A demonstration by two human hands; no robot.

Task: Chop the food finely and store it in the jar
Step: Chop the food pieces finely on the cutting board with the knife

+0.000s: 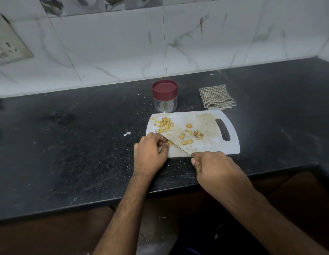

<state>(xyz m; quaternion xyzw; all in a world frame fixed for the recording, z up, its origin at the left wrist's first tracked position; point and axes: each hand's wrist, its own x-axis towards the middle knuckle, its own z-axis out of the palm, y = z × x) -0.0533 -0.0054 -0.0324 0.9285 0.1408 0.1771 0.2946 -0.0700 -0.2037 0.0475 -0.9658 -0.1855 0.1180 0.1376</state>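
A white cutting board (211, 144) lies on the black counter. On its far left sits a heap of finely chopped yellow food (165, 124); several larger yellow slices (188, 136) lie scattered mid-board. My right hand (214, 169) grips the handle of a knife (173, 143), whose thin blade slants up-left across the board. My left hand (151, 153) rests at the board's near left corner, fingers curled and pinching a yellow piece (170, 143) against the blade. A clear jar (165, 103) with a maroon lid (164, 88) on it stands just behind the board.
A folded checked cloth (217, 97) lies behind the board to the right of the jar. The tiled wall (123, 52) runs along the counter's back, with a socket plate (7, 43) at far left. The counter's front edge (123, 200) is close below my wrists.
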